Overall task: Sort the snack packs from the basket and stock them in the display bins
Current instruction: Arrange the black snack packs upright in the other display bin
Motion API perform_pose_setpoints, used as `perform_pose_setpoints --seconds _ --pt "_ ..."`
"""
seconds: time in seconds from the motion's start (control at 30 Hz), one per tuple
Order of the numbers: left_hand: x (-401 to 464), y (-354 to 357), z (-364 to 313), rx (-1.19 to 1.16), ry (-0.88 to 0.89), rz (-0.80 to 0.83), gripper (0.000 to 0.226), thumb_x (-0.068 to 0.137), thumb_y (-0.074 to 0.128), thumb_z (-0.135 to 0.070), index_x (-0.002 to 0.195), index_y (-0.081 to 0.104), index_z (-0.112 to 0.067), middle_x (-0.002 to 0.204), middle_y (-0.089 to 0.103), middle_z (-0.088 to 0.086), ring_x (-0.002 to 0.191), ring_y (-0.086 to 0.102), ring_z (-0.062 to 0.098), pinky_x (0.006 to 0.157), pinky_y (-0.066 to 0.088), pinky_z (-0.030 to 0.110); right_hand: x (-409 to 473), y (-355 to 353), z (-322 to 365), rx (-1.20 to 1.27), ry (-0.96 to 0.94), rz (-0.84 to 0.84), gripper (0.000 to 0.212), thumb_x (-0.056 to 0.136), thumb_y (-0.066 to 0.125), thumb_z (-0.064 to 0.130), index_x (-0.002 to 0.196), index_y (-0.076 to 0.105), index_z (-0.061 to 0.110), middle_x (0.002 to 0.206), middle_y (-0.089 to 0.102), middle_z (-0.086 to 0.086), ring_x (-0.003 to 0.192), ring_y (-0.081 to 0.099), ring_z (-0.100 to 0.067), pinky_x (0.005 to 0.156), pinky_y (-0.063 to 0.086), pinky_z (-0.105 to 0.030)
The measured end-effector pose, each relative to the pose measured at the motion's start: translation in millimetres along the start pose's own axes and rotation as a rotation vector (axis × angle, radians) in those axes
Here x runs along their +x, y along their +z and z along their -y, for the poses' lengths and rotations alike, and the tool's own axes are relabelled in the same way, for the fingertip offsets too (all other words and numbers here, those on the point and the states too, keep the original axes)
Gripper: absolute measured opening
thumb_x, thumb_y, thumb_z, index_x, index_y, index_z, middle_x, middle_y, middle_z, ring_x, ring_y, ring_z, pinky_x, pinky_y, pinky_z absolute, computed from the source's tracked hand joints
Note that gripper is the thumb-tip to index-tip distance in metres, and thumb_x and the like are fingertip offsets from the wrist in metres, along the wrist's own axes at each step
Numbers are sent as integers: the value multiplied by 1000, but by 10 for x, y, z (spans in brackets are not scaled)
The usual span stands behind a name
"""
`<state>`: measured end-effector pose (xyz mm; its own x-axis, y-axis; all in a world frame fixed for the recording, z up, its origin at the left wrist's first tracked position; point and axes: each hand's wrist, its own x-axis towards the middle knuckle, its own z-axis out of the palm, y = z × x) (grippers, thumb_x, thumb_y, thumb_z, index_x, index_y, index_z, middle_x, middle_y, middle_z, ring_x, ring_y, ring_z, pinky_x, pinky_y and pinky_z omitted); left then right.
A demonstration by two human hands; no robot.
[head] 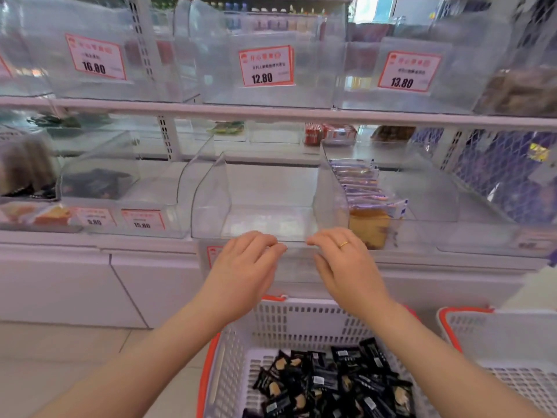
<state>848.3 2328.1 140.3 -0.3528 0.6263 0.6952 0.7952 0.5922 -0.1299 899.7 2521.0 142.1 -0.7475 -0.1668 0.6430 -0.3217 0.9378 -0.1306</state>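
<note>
A: Snack packs [328, 384], black wrappers, heaped in the white basket [301, 321] on the floor, well below both hands.
B: Fingers?
A: Left hand [244, 267] and right hand [346, 263] curled over the front lip of the clear display bin [265, 200]; they hold no pack.
B: Neighbouring bin?
A: Purple-wrapped cakes [361, 182]
</note>
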Motion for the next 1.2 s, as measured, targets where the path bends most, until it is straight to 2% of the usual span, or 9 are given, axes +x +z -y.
perform_pose_setpoints --seconds 0.13,0.23,0.37,0.53,0.7,0.8,0.97,1.1,1.2 --pt "-255 297 -291 -129 187 196 20 73 58 -19 90 68 -16 92 65 1 91 51 20 72 41 31 -624 115 -193 96 127 76 24 90 47 16 105 62 6 102 64 -7 98 52 -19 80 47 -32" --pt "-465 674 -512 -251 233 503 20 71 67 -17 91 67 -15 88 64 3 87 62 24 75 51 29 -1212 294 -431 149 380 448 24 96 45 22 117 54 17 115 58 3 109 51 -14 84 45 -26" --pt "-853 1280 -821 -277 152 939 31 90 42 -20 118 54 -15 120 51 5 115 43 24 91 37 35 -1974 514 -790 112 562 908 20 97 40 24 111 54 20 116 57 2 104 53 -14 85 45 -28" --pt "-1287 1739 -1181 -383 141 1238 30 93 39 -19 115 58 -13 120 52 6 114 41 25 94 37 40 -2534 738 -1073 44 684 1271 26 94 45 23 116 52 11 119 56 -9 105 55 -24 82 44 -30" --pt "-1489 1998 -1468 -519 -23 1371 31 94 38 -17 119 56 -12 121 50 11 117 41 29 99 37 41 -2784 1081 -1156 28 748 1266 34 96 43 24 126 44 9 129 47 -9 116 49 -26 87 45 -35" --pt "-1569 2131 -1623 -686 -302 1369 31 95 40 -18 121 57 -16 123 49 9 115 45 26 97 39 33 -2853 1315 -1100 -61 755 1254 31 97 42 24 125 42 9 129 43 -9 118 45 -26 82 44 -35" --pt "-1743 2311 -1864 -814 -697 1374 34 95 46 -19 128 49 -14 130 46 7 117 48 21 97 37 24 -2925 1522 -1091 -200 780 1242 41 91 54 19 126 36 11 130 43 -14 121 43 -32 93 43 -36" --pt "-1810 2480 -2076 -772 -744 1379 50 94 50 -27 140 34 -14 140 37 6 127 40 22 104 34 29 -2879 1515 -1192 -109 879 1239 48 84 61 22 124 35 13 125 51 -14 122 42 -32 93 42 -37" --pt "-1782 2632 -2261 -735 -735 1394 58 93 51 -33 142 27 -15 143 34 5 131 35 24 104 36 34 -2849 1335 -1287 163 1152 1085 43 81 62 24 119 42 15 108 56 -8 104 51 -24 80 42 -31"
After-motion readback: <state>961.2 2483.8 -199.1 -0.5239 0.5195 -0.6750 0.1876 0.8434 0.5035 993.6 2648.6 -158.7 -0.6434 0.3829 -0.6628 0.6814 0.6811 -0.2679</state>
